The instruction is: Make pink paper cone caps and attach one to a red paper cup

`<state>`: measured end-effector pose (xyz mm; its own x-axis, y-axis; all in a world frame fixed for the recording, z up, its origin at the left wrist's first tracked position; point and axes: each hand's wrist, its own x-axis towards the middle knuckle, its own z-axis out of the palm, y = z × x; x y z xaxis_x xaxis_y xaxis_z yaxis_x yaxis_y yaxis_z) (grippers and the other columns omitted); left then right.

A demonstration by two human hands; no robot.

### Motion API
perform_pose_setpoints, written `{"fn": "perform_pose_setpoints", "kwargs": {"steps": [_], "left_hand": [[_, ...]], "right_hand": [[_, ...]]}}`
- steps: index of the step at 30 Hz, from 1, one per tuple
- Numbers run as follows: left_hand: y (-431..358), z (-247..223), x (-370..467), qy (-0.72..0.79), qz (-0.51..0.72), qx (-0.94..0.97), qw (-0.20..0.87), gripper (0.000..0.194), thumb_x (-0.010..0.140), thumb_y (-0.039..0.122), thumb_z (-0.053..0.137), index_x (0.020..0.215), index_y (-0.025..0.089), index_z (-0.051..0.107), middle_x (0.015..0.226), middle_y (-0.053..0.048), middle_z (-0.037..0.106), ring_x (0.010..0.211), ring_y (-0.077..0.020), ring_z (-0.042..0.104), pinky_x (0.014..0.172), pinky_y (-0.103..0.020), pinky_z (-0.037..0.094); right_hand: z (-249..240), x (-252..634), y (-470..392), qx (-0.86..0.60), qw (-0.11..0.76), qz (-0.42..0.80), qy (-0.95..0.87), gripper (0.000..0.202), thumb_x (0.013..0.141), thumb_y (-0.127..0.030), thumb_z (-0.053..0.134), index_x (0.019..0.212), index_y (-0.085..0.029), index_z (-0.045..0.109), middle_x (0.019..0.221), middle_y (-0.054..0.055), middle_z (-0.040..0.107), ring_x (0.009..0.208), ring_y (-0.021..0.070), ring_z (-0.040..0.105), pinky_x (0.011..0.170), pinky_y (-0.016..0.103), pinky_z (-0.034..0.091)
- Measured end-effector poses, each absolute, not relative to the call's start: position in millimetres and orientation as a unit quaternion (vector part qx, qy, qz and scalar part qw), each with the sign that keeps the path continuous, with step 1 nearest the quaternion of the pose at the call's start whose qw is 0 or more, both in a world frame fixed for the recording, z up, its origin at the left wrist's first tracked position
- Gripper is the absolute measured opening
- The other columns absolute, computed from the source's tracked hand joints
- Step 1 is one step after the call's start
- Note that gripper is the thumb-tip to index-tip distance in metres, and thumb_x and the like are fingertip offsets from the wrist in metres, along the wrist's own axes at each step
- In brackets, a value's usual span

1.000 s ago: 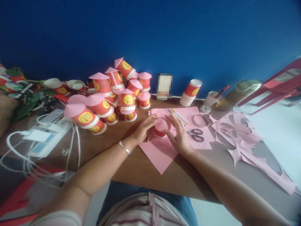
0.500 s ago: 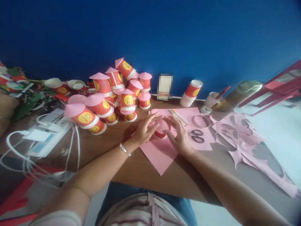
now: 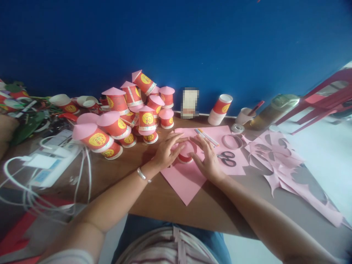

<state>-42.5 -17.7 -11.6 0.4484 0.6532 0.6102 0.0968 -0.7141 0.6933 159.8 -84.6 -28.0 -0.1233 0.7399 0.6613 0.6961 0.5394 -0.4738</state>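
Between my hands, a pink paper cone (image 3: 188,148) sits like a roof on a red paper cup (image 3: 184,158) with a white rim. My left hand (image 3: 167,149) lies along its left side, with the thumb on the near face and the fingers reaching over the far side. From the right, my right hand (image 3: 207,157) holds the same cone, thumb near and fingers beyond. Fingers partly cover the cone and most of the cup. Under them is a pink paper sheet (image 3: 187,189). Scissors (image 3: 227,158) lie just right of my right hand.
Roofed red cups (image 3: 117,126) are piled at left, near a white power strip (image 3: 46,172) with cables. Behind and right stand stacked cups (image 3: 220,109), a tape roll (image 3: 237,128) and a bottle (image 3: 271,112). Markers (image 3: 206,137) and pink paper scraps (image 3: 272,157) lie on the table.
The view has shifted slightly, so most things sit a little further left. Both hands stay around the cone with almost the same finger positions.
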Motion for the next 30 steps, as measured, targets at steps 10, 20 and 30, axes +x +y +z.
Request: {"fn": "perform_pose_setpoints", "kwargs": {"steps": [10, 20, 30], "left_hand": [[-17.2, -12.8, -44.2, 0.238, 0.458, 0.821, 0.245, 0.042, 0.101, 0.031, 0.062, 0.142, 0.025, 0.058, 0.12, -0.01, 0.078, 0.13, -0.0273, 0.065, 0.121, -0.056, 0.036], [-18.4, -13.3, -45.1, 0.25, 0.455, 0.817, 0.251, 0.043, 0.099, 0.032, 0.064, 0.141, 0.024, 0.058, 0.122, -0.011, 0.078, 0.137, -0.0288, 0.061, 0.123, -0.059, 0.034], [-28.2, -12.9, -42.7, 0.26, 0.442, 0.738, 0.439, 0.057, 0.098, 0.038, 0.068, 0.148, 0.02, 0.049, 0.14, -0.018, 0.068, 0.138, -0.0302, 0.061, 0.118, -0.053, 0.044]], "right_hand": [[-28.6, 160.4, -86.4, -0.483, 0.456, 0.026, -0.747, 0.074, 0.102, -0.034, 0.062, 0.165, -0.029, 0.024, 0.138, 0.01, 0.071, 0.137, 0.0338, 0.059, 0.113, 0.062, 0.047], [-29.8, 158.8, -89.5, -0.475, 0.448, 0.008, -0.757, 0.078, 0.104, -0.032, 0.059, 0.168, -0.029, 0.014, 0.143, 0.012, 0.068, 0.141, 0.0336, 0.058, 0.115, 0.063, 0.046], [-35.1, 162.1, -86.5, -0.475, 0.477, 0.087, -0.734, 0.073, 0.107, -0.038, 0.053, 0.167, -0.028, 0.013, 0.151, 0.016, 0.061, 0.148, 0.0312, 0.051, 0.119, 0.064, 0.043]]}}
